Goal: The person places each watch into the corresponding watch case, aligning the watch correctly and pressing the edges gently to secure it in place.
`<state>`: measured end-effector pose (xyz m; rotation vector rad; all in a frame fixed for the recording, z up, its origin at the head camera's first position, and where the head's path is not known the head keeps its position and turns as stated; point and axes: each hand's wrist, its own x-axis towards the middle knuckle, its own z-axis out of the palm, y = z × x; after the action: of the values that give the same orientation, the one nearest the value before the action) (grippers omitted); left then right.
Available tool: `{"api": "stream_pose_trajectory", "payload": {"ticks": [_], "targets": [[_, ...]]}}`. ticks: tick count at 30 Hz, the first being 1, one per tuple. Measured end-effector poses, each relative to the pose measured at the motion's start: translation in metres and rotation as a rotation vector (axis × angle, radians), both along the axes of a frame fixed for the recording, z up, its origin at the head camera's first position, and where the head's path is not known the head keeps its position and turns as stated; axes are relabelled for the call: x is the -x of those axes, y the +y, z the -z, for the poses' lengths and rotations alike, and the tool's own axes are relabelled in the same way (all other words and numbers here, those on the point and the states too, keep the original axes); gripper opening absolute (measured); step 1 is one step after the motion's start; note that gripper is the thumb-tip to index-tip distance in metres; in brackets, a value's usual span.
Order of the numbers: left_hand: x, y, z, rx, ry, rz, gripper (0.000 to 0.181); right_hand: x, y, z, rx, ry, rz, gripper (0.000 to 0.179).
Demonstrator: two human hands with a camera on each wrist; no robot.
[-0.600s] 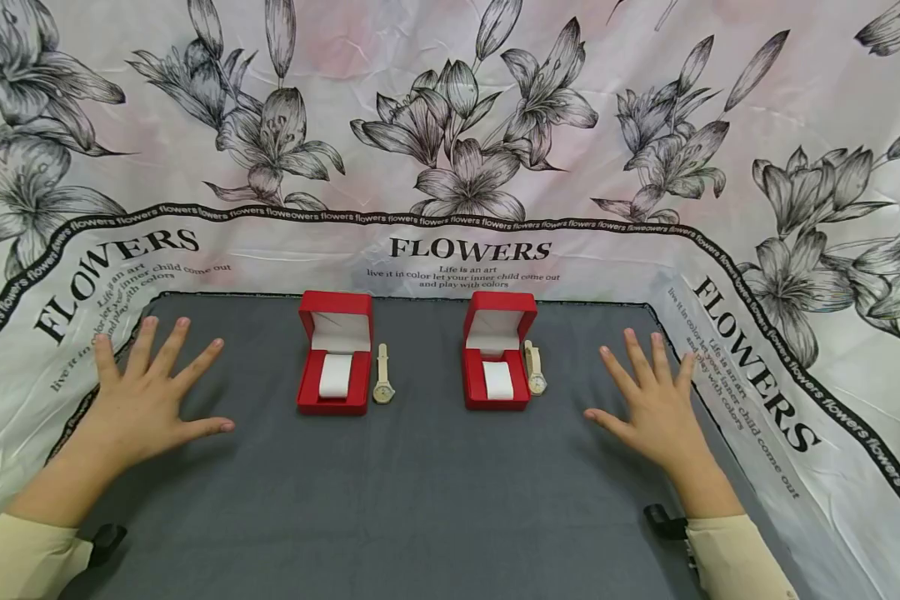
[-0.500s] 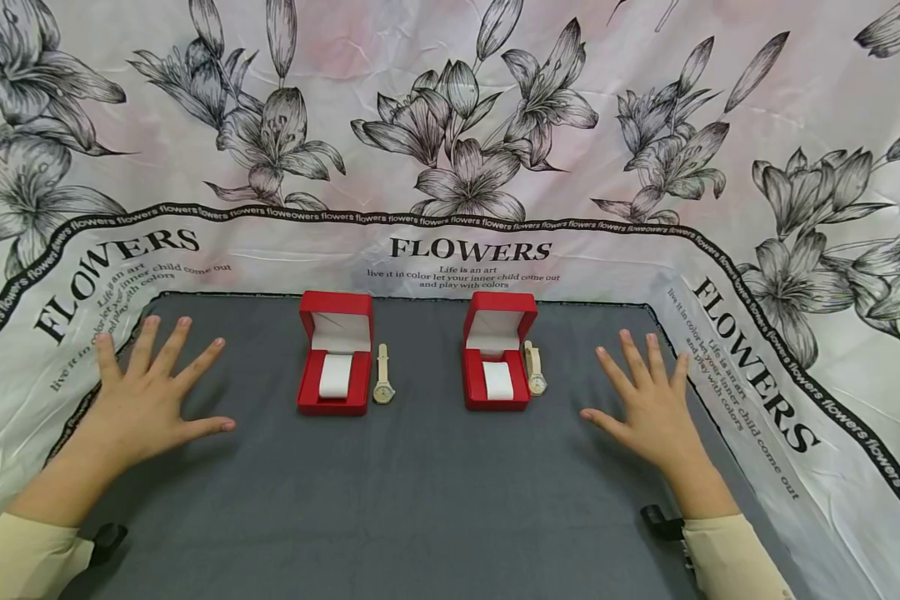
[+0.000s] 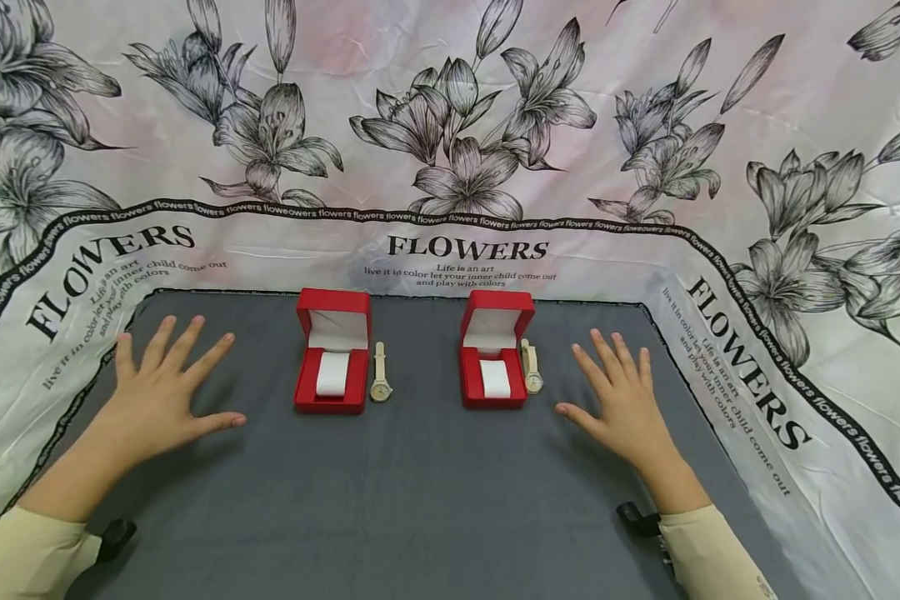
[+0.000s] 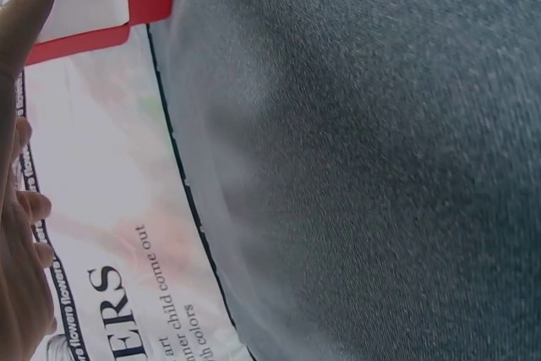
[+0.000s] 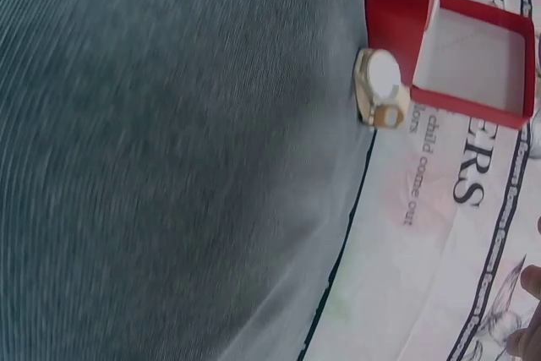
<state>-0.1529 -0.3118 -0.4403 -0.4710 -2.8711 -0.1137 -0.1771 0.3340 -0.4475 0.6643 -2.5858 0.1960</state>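
Note:
Two red watch boxes stand with their lids raised at the back of the grey cloth area. The left box [image 3: 330, 402] and the right box [image 3: 493, 402] each hold a white cushion. A cream-strapped watch [image 3: 380, 388] lies beside the left box, on its right. The other watch [image 3: 532, 379] lies close against the right side of the right box. My left hand [image 3: 161, 396] hovers left of the left box, fingers spread, holding nothing. My right hand [image 3: 622, 404], also spread and holding nothing, is to the right of the second watch. The left thumb [image 4: 30, 6] shows in the left wrist view.
A grey cloth [image 3: 390, 500] covers the surface in front of the boxes. Behind it and along both sides runs a white flower-printed border [image 3: 465, 229] with lettering. Each wrist wears a black strap, the left one [image 3: 116, 537] and the right one [image 3: 637, 521].
Both hands have moved inward toward the boxes, the right one farther than the left. The fingers stay spread. Boxes and watches have stayed where they were, with a slight shift of the whole view.

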Motion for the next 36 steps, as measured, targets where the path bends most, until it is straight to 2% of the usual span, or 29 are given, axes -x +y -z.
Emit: {"api": "stream_pose_trajectory", "payload": {"ticks": [6,13,25,30,36], "targets": [[0.003,0.005,0.001,-0.042,-0.002,0.012,0.119,0.0,-0.014,0.001,0.042,0.023,-0.041,0.094],[0.003,0.011,0.006,-0.118,0.007,0.054,0.116,-0.001,-0.03,0.005,0.103,0.024,-0.088,0.09],[0.013,0.033,0.006,-0.222,0.003,0.147,0.11,0.002,-0.055,0.006,0.182,-0.058,-0.126,0.082],[0.018,0.041,0.008,-0.239,-0.026,0.154,0.107,0.001,-0.067,0.006,0.191,-0.101,-0.126,0.089],[0.022,0.049,0.008,-0.264,-0.045,0.163,0.102,0.003,-0.081,0.005,0.204,-0.14,-0.145,0.087]]}}
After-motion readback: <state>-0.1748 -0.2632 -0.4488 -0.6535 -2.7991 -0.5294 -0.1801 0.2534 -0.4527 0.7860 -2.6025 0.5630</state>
